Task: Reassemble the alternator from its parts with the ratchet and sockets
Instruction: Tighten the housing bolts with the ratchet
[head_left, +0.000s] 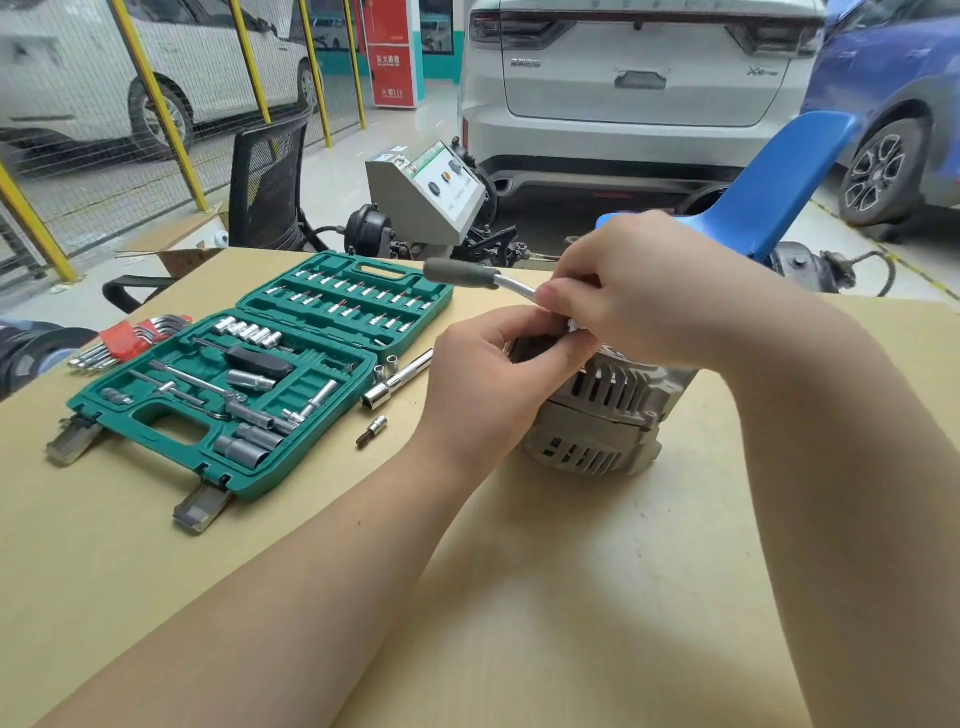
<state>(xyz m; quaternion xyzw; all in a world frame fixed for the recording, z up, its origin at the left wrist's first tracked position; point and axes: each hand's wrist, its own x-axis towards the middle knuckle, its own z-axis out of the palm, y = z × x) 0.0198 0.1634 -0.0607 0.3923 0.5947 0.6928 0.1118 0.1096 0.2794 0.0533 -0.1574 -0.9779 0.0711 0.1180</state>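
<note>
Your right hand (631, 283) grips the ratchet (470, 275) above the alternator (597, 415). Your left hand (488, 379) clasps the alternator's top, just below.

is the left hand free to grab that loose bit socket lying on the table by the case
Probably not yet: the left hand grips the top of the alternator. The path to the bit socket looks clear, so it would have to let go first.

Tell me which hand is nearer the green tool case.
Left. The left hand rests on the alternator, just right of the tool case; the right hand holds the ratchet farther right.
</note>
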